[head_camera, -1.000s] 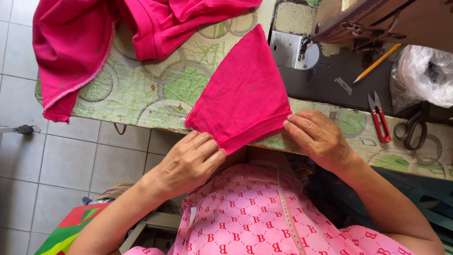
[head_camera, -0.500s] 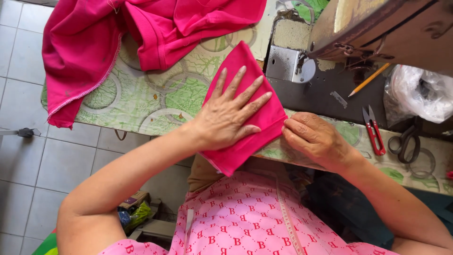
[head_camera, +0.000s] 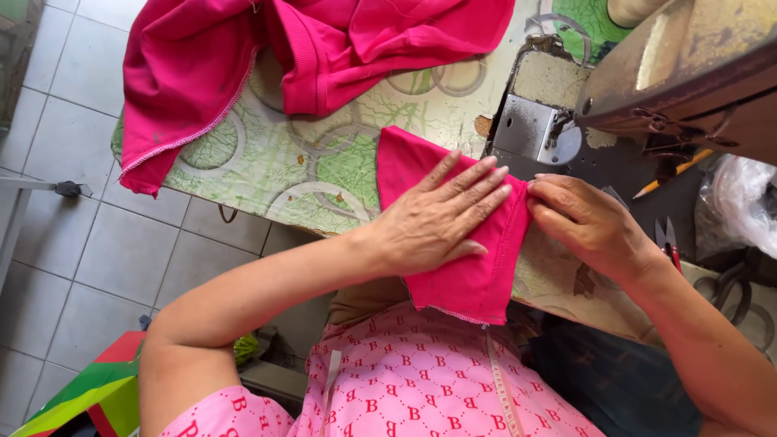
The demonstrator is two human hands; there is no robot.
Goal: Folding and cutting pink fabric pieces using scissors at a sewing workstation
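Nearest the camera is the person's pink patterned top [head_camera: 421,388], with a tape measure [head_camera: 500,388] hanging down its front. Just beyond it, a folded piece of pink fabric [head_camera: 461,275] lies over the near edge of the tabletop [head_camera: 267,174], its lower end hanging off toward the lap. The left hand [head_camera: 433,222] lies flat on this piece, fingers spread and straight, pressing it down with no grip closed on anything. The right hand [head_camera: 587,222] is at the fabric's right edge, its fingertips drawn together in a pinching grip on the stitched hem. To the right of that hand, small red-handled snips [head_camera: 668,241] lie on the tabletop, and a pencil [head_camera: 672,174] lies farther back. Beyond the hands stands the sewing machine [head_camera: 647,89], its metal needle plate [head_camera: 530,129] just past the fabric's far corner. At the far left, a larger pink garment [head_camera: 243,57] is heaped on the tabletop, one side drooping over the edge above the tiled floor [head_camera: 73,243].
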